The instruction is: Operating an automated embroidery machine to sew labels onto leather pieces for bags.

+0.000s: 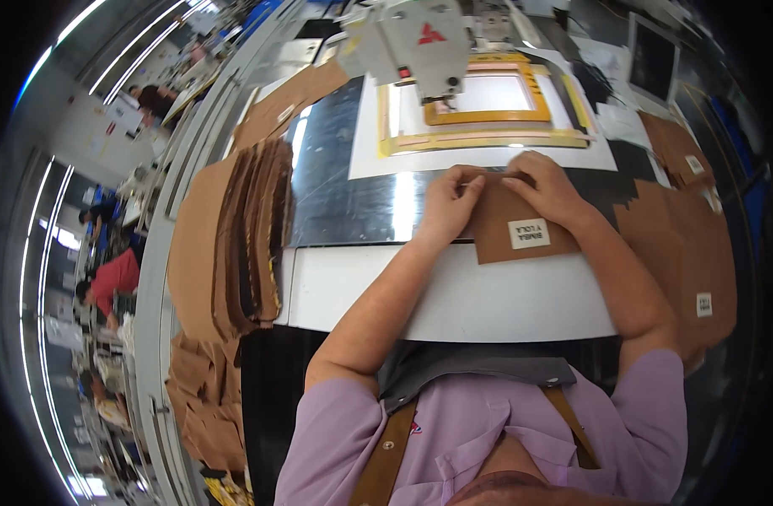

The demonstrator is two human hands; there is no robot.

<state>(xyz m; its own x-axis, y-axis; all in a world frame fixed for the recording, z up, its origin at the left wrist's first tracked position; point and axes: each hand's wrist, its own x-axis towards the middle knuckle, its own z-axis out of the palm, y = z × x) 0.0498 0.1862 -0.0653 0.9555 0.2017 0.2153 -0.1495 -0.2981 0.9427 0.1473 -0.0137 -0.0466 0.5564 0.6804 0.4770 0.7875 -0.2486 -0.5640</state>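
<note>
A person's left hand (451, 201) and right hand (548, 187) come together over the near side of the work table, holding a brown cloth piece (498, 221) between them. The left thumb and fingers are nearly closed at its upper left corner; the right fingers curl over the far edge with the thumb lying toward the near face. How tightly either hand grips, I cannot tell. Held by its far edge, the piece seems to be kept spread, so its pale label (530, 234), upside down to the wearer, shows plainly. It lies over the front of the dark metal plate (336, 181) and the white table edge (437, 295). Just beyond are a white sheet (365, 164) and an orange frame (488, 117) under the sewing machine (424, 42), apart from the hands. A pile of brown cloth (203, 244) stands to the left, and labelled brown pieces (686, 244) lie overlapping to the right, probably set on either side for easy reach while leaving the middle for handling.
</note>
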